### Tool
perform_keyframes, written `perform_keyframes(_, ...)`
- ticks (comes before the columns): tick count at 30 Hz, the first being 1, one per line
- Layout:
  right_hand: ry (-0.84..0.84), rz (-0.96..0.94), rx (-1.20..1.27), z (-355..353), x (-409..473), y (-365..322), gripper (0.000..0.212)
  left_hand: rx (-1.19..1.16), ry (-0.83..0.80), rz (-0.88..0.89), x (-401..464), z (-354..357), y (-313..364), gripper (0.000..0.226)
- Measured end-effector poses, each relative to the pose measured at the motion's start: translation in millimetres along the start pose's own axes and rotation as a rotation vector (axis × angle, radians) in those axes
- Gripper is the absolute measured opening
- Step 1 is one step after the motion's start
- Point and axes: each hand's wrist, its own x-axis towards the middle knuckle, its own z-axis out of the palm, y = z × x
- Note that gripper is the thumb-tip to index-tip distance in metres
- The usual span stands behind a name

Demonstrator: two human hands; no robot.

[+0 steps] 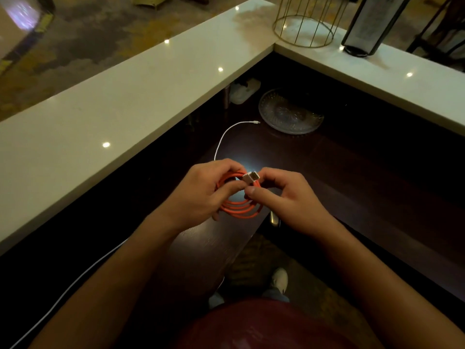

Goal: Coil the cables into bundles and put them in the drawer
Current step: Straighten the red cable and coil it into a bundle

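Observation:
An orange cable [239, 209], wound into several loops, hangs between both hands above the dark wooden desk [352, 172]. My left hand [203, 192] grips the left side of the coil, fingers curled round the loops. My right hand [281, 195] pinches the coil's right side just below its white plug [250, 177], which sticks up between the hands. A white cable [224, 139] lies on the desk beyond the hands, its small plug near a glass plate. No drawer is in view.
A glass plate [292, 113] sits at the desk's far corner. A pale raised counter [125, 109] wraps around the left and back, carrying a gold wire stand [304, 23] and a dark bottle [370, 23]. Another white cable [75, 283] runs along the desk at lower left.

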Motion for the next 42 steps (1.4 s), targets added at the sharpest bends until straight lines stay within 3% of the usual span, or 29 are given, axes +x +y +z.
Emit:
perform_keyframes(4,-0.020,-0.018,0.037,-5,0,1,0.012,-0.014,0.046,0.004,0,7,2,0.019)
perform_keyframes(7,-0.038,-0.074,-0.096,-7,1,4,0.018,0.062,0.142,0.015,0,18,-3,0.018)
perform_keyframes(13,-0.022,-0.181,-0.305,-1,1,7,0.014,0.337,0.283,-0.050,-6,32,-2,0.041)
perform_keyframes(16,-0.035,-0.234,-0.351,2,6,3,0.013,0.169,0.285,-0.174,-3,35,-3,0.047)
perform_keyframes(22,-0.023,-0.300,-0.372,7,5,4,0.017,-0.242,0.301,-0.396,-1,27,2,0.036)
perform_keyframes(27,0.039,-0.034,0.080,8,-2,10,0.010,-0.580,0.233,-0.497,2,16,4,0.024)
perform_keyframes(31,0.084,0.106,0.239,6,-2,10,0.013,-0.591,0.177,-0.442,-4,13,7,0.030)
perform_keyframes(34,0.080,0.127,0.224,6,0,6,0.013,-0.477,0.173,-0.396,-7,17,6,0.019)
perform_keyframes(42,0.088,0.134,0.213,5,4,0,0.020,-0.441,0.186,-0.300,-12,16,3,0.036)
